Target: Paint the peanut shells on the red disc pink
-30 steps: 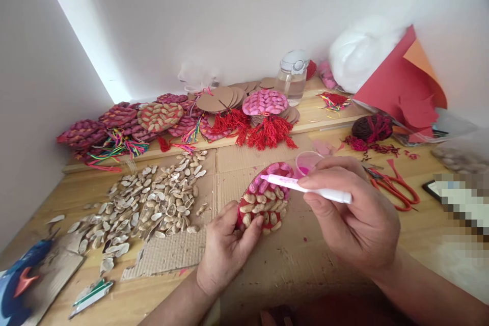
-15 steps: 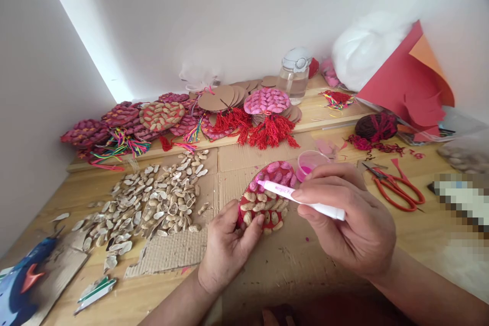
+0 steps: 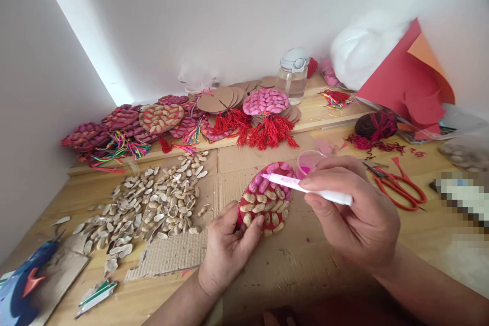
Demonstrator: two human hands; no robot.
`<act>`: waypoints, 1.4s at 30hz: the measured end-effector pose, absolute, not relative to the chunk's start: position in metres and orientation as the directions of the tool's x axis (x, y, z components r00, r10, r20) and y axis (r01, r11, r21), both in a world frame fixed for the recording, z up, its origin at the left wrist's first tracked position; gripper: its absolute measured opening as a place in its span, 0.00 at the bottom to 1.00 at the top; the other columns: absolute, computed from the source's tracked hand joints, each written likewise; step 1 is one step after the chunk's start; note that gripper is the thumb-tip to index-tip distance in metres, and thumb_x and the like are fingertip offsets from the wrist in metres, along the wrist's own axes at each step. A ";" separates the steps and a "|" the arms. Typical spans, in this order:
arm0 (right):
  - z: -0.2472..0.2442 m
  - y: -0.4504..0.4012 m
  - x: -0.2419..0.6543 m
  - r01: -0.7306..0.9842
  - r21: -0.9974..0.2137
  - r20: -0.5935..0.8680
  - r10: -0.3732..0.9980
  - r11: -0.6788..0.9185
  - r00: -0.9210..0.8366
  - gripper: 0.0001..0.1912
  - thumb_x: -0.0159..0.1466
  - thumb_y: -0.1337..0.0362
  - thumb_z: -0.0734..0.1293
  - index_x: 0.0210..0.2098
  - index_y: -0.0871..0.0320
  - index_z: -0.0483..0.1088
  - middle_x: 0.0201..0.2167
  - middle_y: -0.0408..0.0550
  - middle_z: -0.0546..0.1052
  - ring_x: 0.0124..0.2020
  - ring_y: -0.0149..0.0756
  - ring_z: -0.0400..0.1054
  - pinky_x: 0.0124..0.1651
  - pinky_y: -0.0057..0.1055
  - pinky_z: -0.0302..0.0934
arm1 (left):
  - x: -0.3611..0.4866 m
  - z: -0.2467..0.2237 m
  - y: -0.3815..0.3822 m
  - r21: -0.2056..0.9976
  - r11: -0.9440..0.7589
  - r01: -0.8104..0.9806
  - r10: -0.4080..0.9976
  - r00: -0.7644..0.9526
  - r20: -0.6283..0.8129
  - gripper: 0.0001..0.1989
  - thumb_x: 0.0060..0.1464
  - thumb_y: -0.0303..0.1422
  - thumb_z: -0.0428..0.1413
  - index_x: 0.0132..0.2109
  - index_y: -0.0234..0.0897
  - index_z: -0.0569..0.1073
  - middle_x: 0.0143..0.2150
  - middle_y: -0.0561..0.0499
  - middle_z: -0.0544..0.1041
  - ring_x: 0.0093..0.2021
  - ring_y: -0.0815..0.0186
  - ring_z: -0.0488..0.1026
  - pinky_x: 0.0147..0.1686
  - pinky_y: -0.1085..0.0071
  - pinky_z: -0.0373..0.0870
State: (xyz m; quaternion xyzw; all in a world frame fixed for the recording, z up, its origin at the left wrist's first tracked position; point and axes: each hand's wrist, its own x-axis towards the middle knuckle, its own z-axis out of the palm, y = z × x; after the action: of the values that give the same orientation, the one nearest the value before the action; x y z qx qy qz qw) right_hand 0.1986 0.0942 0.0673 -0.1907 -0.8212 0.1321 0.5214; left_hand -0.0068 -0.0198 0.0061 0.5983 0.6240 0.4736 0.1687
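My left hand (image 3: pixel 231 247) grips the lower left edge of a round red disc (image 3: pixel 275 221) covered with peanut shells, thumb on its front. The upper shells are pink; the lower ones keep their natural tan. Between the thumb and fingers of my right hand (image 3: pixel 359 209) is a white paint marker (image 3: pixel 324 194) with a pink tip. That tip rests at or very near the pink shells in the upper part of the disc. Just behind my right fingers stands a small clear cup (image 3: pixel 305 159) with pink paint, partly hidden.
Loose peanut shells (image 3: pixel 168 198) spread over cardboard on the left. A blue glue gun (image 3: pixel 23 280) lies at the lower left, orange-handled scissors (image 3: pixel 401 188) at the right. Finished shell discs (image 3: pixel 267 102) with tassels and a water bottle (image 3: pixel 293 76) line the raised shelf behind.
My right hand has shifted slightly to the right and up, carrying the marker tip a little across the pink shells. My left hand and the disc stay nearly still.
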 end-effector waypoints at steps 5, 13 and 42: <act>0.067 0.092 0.198 0.154 -0.402 0.795 0.428 0.902 -0.430 0.16 0.63 0.73 0.73 0.50 0.55 0.76 0.38 0.46 0.82 0.45 0.42 0.74 0.56 0.47 0.69 | -0.006 0.009 -0.019 0.785 -0.168 0.596 0.901 -0.230 0.367 0.11 0.66 0.33 0.60 0.33 0.37 0.75 0.27 0.54 0.74 0.25 0.69 0.68 0.28 0.74 0.66; 0.067 0.094 0.197 0.210 -0.403 0.808 0.454 0.891 -0.376 0.15 0.64 0.73 0.72 0.49 0.53 0.76 0.36 0.45 0.83 0.45 0.42 0.73 0.54 0.44 0.70 | -0.006 0.007 -0.019 0.781 -0.172 0.600 0.900 -0.226 0.372 0.10 0.66 0.33 0.61 0.34 0.37 0.76 0.31 0.51 0.79 0.28 0.67 0.74 0.29 0.73 0.67; 0.065 0.093 0.199 0.211 -0.427 0.795 0.476 0.879 -0.377 0.16 0.64 0.74 0.72 0.50 0.53 0.76 0.39 0.45 0.83 0.49 0.43 0.73 0.58 0.44 0.68 | -0.007 0.008 -0.019 0.802 -0.164 0.575 0.909 -0.228 0.350 0.10 0.66 0.33 0.61 0.34 0.38 0.76 0.30 0.51 0.78 0.28 0.67 0.73 0.30 0.73 0.68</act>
State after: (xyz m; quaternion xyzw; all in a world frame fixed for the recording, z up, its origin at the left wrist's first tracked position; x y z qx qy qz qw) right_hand 0.1987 0.0927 0.0645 -0.2097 -0.8197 0.1280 0.5174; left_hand -0.0066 -0.0188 0.0080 0.5960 0.6221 0.4764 0.1753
